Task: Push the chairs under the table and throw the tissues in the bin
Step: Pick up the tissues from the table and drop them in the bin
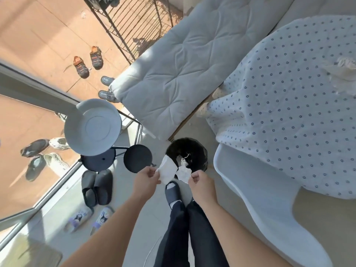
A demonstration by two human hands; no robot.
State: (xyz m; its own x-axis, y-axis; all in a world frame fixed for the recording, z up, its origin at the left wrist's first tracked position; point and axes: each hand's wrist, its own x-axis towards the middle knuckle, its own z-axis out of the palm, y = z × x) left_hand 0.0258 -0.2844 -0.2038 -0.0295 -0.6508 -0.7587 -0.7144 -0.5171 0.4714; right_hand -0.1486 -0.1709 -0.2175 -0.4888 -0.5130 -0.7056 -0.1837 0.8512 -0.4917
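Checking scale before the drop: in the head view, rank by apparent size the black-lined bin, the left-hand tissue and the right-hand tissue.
1. Black-lined round bin
2. Flat white tissue in left hand
3. Crumpled white tissue in right hand, only slightly smaller.

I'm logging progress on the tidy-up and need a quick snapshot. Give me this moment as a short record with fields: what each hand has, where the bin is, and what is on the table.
left hand: pinches a white tissue
right hand: pinches a second, crumpled tissue
bin: black-lined, open, on the floor just ahead of both hands
tissues versus bin: held at its near rim, not yet dropped
table: dotted white cloth, more crumpled tissue at its far right
chair: white, at the table's near edge
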